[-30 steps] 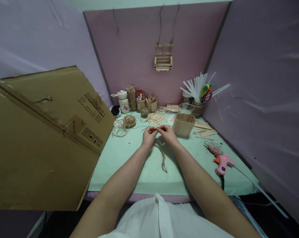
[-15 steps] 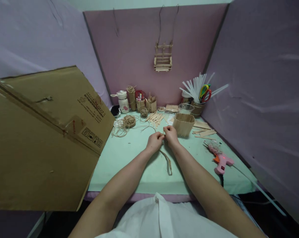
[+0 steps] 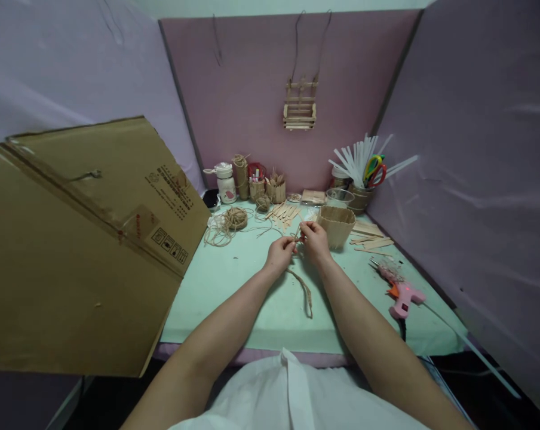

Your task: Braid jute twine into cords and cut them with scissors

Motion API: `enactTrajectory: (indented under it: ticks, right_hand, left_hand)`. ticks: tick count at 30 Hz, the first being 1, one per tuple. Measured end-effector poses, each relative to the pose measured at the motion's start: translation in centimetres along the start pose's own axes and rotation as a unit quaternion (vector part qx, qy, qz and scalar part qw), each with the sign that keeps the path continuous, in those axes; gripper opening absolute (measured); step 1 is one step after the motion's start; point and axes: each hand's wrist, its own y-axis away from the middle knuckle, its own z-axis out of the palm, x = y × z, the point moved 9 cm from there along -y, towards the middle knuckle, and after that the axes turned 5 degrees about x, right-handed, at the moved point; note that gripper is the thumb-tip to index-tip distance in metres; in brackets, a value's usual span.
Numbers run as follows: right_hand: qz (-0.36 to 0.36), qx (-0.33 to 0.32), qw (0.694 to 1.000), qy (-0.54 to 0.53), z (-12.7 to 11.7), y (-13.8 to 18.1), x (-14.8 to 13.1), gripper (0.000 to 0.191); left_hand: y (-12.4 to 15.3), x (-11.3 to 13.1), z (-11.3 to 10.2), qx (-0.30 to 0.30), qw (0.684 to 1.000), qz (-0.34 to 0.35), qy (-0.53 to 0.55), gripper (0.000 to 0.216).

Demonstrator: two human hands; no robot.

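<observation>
Over the middle of the green tabletop, my left hand (image 3: 281,255) pinches brown twine between thumb and fingertips. Just beside it, my right hand (image 3: 315,240) is closed on the same twine, where a small loop shows between the two hands. A braided length of twine (image 3: 304,289) trails from under my left hand toward the table's front. Behind my right hand stands a box of wooden craft sticks (image 3: 337,227), open at the top. To the left, a ball of twine (image 3: 236,219) lies with loose strands around it.
A pink glue gun (image 3: 403,297) lies at right, its glue stick reaching past the table edge. A large cardboard box (image 3: 91,251) fills the left. Loose craft sticks (image 3: 372,240), scissors (image 3: 375,171) in a pot, and a white bottle (image 3: 226,184) are farther back. A stick-built swing (image 3: 300,110) hangs on the wall.
My right hand has shifted slightly, its fingers now more raised, and a small loop of twine has come into sight between the hands. The whole view has moved a little.
</observation>
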Motion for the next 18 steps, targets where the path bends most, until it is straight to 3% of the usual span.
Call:
enactTrajectory:
  ticks: [6, 11, 14, 18]
  right_hand:
    - [0.047, -0.021, 0.999, 0.017, 0.4, 0.4, 0.2, 0.041]
    - [0.116, -0.105, 0.985, 0.074, 1.6, 1.5, 1.2, 0.042]
    - [0.096, -0.146, 0.984, 0.044, 2.4, 1.9, 0.6, 0.037]
    - [0.030, -0.058, 0.997, 0.048, 0.8, 0.9, -0.2, 0.035]
  left_hand:
    - [-0.4, 0.4, -0.9, 0.019, 1.000, 0.014, 0.015, 0.023]
    - [-0.4, 1.3, -0.9, 0.018, 0.999, 0.036, 0.028, 0.018]
    - [-0.3, 1.4, -0.5, 0.012, 0.998, 0.037, 0.040, 0.016]
    - [0.1, 1.4, 0.2, -0.012, 0.999, 0.020, 0.044, 0.016]
